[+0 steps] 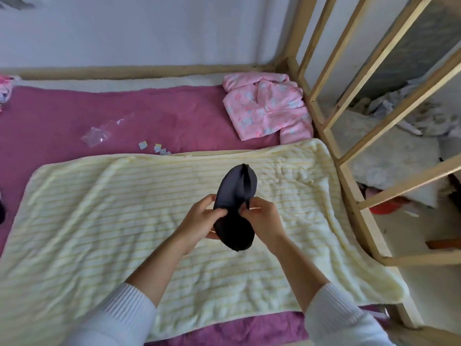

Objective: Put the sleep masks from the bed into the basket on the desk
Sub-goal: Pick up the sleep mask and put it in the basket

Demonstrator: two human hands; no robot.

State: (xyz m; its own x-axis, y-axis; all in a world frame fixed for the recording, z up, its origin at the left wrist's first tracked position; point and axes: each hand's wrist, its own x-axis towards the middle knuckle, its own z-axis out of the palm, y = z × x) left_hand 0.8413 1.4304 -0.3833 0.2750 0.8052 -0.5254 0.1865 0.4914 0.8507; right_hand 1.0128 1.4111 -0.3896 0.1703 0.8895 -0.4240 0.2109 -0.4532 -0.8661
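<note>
Mask (233,208) held on end in mid-air over the blanket (124,208), near the bed's right edge, left hand (200,219) and right hand (264,218) both pinched on its middle, strap (245,181) running up its back. Pick-up step apparently done; no basket or desk in view. Next: carry it off the bed, probably one-handed, strap kept from snagging.

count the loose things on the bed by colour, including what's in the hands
black: 1, the sleep mask, held in the left hand and right hand
pink: 1, the pyjama top
cream: 1, the striped blanket
clear: 1, the plastic bag
total: 4, leaving out the small paper scraps, too blurred to count
</note>
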